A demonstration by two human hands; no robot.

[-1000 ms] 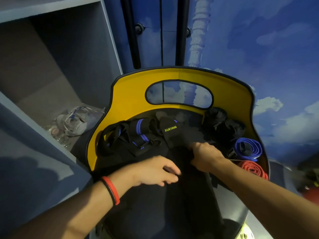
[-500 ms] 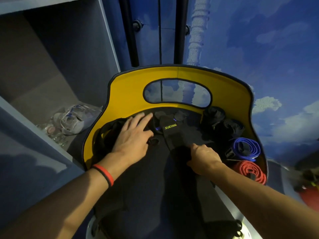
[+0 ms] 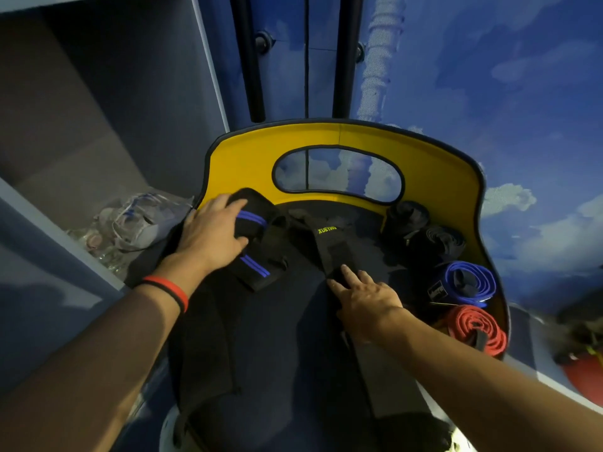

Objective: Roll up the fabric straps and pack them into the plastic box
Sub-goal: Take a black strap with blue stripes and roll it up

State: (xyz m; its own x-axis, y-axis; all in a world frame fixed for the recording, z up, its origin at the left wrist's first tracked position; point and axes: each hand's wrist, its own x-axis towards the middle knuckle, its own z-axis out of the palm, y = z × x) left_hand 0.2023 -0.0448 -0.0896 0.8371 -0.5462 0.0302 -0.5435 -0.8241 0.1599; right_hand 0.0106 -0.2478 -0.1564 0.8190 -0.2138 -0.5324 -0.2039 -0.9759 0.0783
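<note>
While blue roll (image 3: 463, 282) and red roll (image 3: 473, 327) line yellow tray (image 3: 244, 158): left hand (image 3: 212, 233) grips blue-striped strap (image 3: 257, 275); right hand (image 3: 365, 298) flat, pressing lettered strap (image 3: 332, 246).

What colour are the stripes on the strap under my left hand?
Blue, on a black strap; head view.

Left hand (image 3: 212, 234) grips blue-striped strap (image 3: 253, 220); right hand (image 3: 365, 295) presses XUEYING strap (image 3: 334, 247); blue roll (image 3: 470, 280), red roll (image 3: 474, 327) at right.
</note>
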